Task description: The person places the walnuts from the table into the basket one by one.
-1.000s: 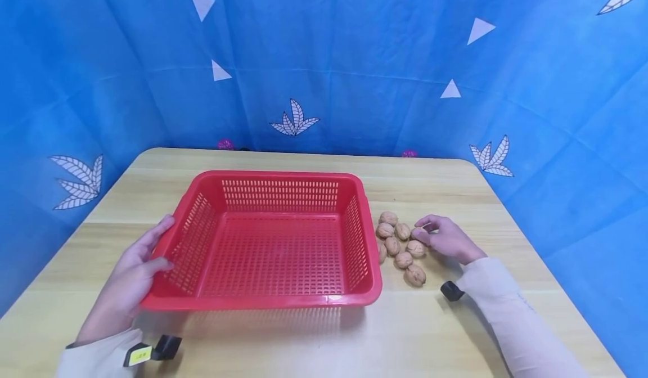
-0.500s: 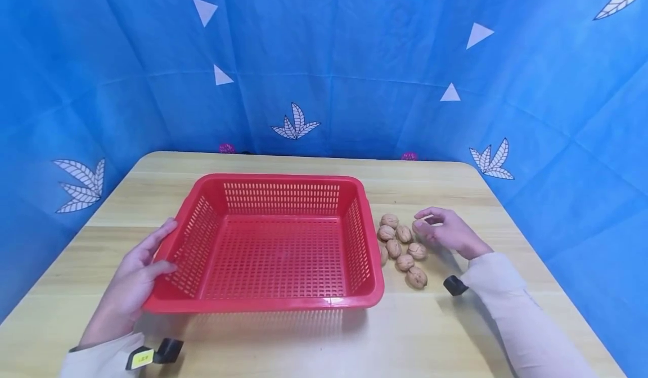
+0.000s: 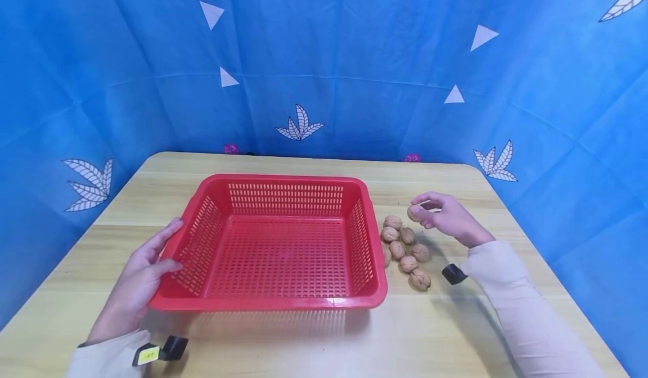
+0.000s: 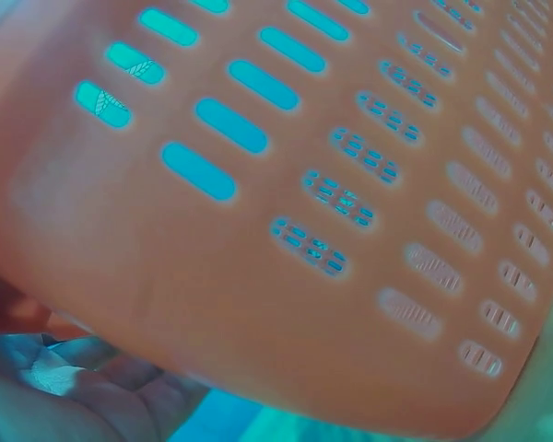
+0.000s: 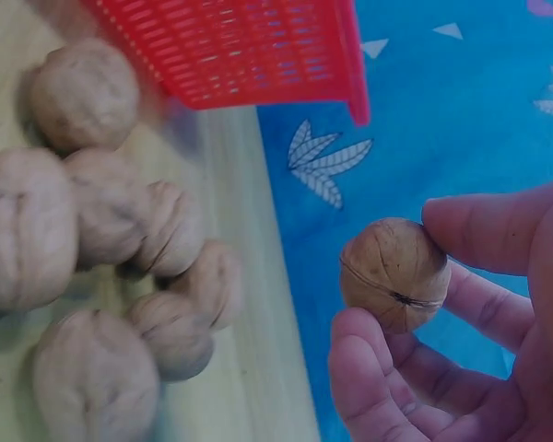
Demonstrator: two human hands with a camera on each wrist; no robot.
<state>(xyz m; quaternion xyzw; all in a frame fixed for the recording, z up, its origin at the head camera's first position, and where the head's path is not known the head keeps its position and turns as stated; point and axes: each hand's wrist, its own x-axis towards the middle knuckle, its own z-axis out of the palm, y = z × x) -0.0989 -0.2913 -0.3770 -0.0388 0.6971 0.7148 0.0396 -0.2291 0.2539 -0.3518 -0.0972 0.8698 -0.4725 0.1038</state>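
A red plastic basket (image 3: 283,304) with slotted walls stands on the table, its inside bare. My left hand (image 3: 134,279) grips its left rim, thumb over the edge and fingers along the outer wall. In the left wrist view the basket's wall (image 4: 147,258) fills most of the picture. To the right of the basket, my right hand (image 3: 450,217) pinches a walnut (image 5: 394,274) between thumb and fingertips, raised above the table. Several more walnuts (image 3: 397,250) lie in a loose cluster between the basket's right wall and the right hand.
The pale wooden table (image 3: 324,350) carries everything. A blue curtain (image 3: 344,40) with leaf and triangle prints hangs behind and at both sides. A black wrist mount (image 3: 174,348) shows at the left sleeve, another black piece (image 3: 454,274) at the right.
My right hand has lifted a walnut from the cluster's right side, moving up and slightly away from the others. The left hand keeps its grip on the basket; the head view shifts slightly.
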